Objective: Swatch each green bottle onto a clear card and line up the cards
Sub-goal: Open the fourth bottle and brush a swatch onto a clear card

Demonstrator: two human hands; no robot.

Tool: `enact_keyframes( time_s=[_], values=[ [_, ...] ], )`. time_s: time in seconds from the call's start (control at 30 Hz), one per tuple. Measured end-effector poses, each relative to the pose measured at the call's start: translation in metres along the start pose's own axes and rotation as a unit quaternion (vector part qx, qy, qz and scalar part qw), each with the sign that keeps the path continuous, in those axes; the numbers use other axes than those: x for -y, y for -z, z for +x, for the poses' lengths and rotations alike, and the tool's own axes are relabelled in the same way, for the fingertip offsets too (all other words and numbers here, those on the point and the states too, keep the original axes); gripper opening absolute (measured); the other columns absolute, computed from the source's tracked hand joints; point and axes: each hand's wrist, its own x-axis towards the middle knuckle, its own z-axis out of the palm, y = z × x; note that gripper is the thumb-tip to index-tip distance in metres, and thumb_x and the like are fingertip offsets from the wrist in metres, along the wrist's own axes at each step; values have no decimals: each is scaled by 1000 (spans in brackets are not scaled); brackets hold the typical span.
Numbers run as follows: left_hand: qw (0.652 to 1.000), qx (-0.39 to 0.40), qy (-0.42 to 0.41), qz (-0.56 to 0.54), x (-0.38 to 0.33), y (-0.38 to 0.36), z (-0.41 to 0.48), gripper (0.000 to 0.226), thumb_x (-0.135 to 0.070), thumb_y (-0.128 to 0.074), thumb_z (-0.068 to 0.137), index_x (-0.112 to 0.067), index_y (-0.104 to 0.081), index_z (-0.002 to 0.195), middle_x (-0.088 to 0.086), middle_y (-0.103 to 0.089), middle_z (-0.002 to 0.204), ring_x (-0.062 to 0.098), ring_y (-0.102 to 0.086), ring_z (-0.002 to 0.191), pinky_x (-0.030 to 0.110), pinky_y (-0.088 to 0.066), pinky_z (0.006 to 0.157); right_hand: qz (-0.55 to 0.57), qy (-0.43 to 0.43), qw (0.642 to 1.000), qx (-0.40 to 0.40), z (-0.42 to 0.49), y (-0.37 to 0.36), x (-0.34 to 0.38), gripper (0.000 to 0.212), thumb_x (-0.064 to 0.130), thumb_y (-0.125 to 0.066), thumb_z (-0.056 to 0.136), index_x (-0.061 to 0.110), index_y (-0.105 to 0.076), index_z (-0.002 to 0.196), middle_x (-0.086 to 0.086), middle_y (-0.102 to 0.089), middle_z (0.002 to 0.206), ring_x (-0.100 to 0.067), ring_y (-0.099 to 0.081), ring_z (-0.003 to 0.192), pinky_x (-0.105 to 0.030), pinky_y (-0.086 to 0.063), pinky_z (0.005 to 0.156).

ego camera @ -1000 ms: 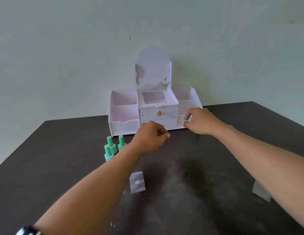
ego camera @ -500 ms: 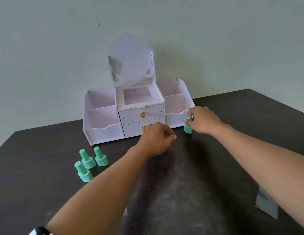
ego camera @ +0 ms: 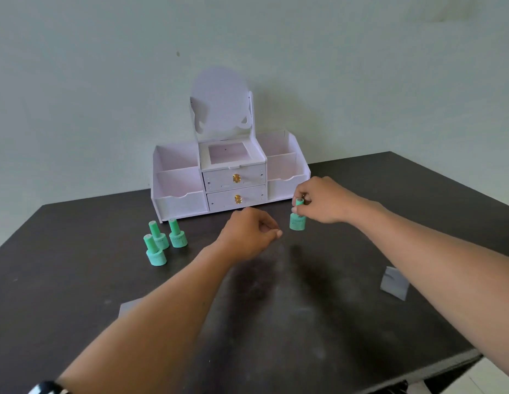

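1. Head view, right of centre: the right hand (ego camera: 324, 200) pinches the cap of a green bottle (ego camera: 298, 223) between thumb and fingers. The bottle stands upright on the dark table (ego camera: 77, 280), just in front of the right end of a white organizer (ego camera: 179, 199).
2. Centre: the left hand (ego camera: 250, 234) hovers left of that bottle, apart from it. Its fingers are curled, with the thumb tip against the forefinger, and nothing shows between them.
3. Left of centre: three bottles (ego camera: 178, 237) stand upright in a tight cluster, near the organizer's left end.
4. Writing: faint print marks the bottle bodies, too small to read.
5. Right: a clear card (ego camera: 394, 282) lies on the table beside the right forearm. Lower left: a second card (ego camera: 128, 307) is partly hidden by the left forearm.
6. The organizer's two middle drawers carry gold knobs (ego camera: 236, 178). Its side bins are open-topped.
7. Bottom left corner: a watch (ego camera: 45, 388) sits on the left wrist.
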Motion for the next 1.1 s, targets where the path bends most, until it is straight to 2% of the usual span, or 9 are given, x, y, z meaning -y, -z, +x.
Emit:
enact_keyframes(
  time_s=[0.23, 0.47, 0.53, 0.63, 0.73, 0.83, 0.9, 1.0, 1.1],
  values=[
    [999, 29, 19, -3, 7, -32, -40, 52, -50, -81, 75, -25, -70, 119, -9, -72, 108, 6, -64, 95, 26, -53, 89, 9, 43, 998, 40, -54, -18, 23, 10, 25, -70, 90, 20, -75, 97, 11, -57, 76, -7, -53, 68, -24, -38, 58],
    [997, -20, 52, -54, 8, -55, -42, 34, -55, -81, 69, -34, -76, 96, -15, -71, 84, 11, -64, 91, 43, -55, 86, 20, 47, 998, 49, -72, -30, 26, 9, 26, -68, 92, 22, -72, 100, 15, -56, 73, -4, -53, 67, -22, -39, 62],
    [995, -33, 66, -73, 12, -58, -40, 30, -53, -83, 69, -32, -76, 88, -13, -71, 82, 11, -65, 88, 42, -55, 85, 9, 27, 998, 47, -73, -31, 28, 23, 44, -68, 91, 25, -68, 104, 13, -58, 83, -10, -59, 80, -29, -46, 70],
    [993, -27, 74, -85, 15, -59, -37, 33, -50, -85, 68, -27, -77, 89, -10, -73, 86, 11, -67, 86, 40, -56, 84, -90, -10, 996, 18, -73, -31, 32, 48, 74, -54, 85, 26, -58, 85, 8, -58, 84, -18, -60, 82, -34, -48, 66],
    [994, -17, 59, -92, 15, -56, -36, 30, -45, -85, 71, -28, -79, 95, -10, -72, 89, 10, -64, 86, 36, -55, 82, -146, 13, 989, 20, -69, -32, 37, 51, 65, -52, 94, 23, -45, 66, 3, -52, 71, -22, -54, 68, -32, -38, 54],
    [995, -16, 44, -83, 15, -54, -35, 30, -43, -85, 72, -28, -80, 98, -11, -68, 87, 10, -61, 83, 33, -53, 78, -156, 52, 984, 72, -67, -26, 36, 35, 48, -56, 99, 24, -45, 75, 5, -48, 77, -25, -54, 77, -34, -36, 57],
    [996, -6, 40, -83, 14, -52, -35, 31, -42, -84, 74, -31, -79, 102, -13, -69, 91, 8, -59, 84, 32, -52, 79, -137, 71, 982, 106, -68, -19, 34, 13, 35, -60, 99, 23, -55, 96, 7, -54, 89, -25, -59, 87, -35, -44, 65],
    [995, -1, 44, -92, 13, -52, -35, 31, -44, -84, 73, -33, -79, 101, -14, -71, 93, 5, -60, 85, 32, -53, 79, -140, 70, 981, 112, -71, -15, 36, 36, 45, -62, 93, 26, -53, 123, 7, -61, 113, -22, -62, 101, -40, -53, 81],
    [995, -17, 52, -88, 14, -54, -36, 27, -45, -85, 71, -30, -79, 92, -11, -71, 88, 7, -63, 83, 36, -55, 79, -188, 50, 978, 72, -72, -17, 40, 36, 60, -56, 93, 25, -56, 98, 5, -58, 94, -22, -60, 87, -37, -47, 67]
  ],
)
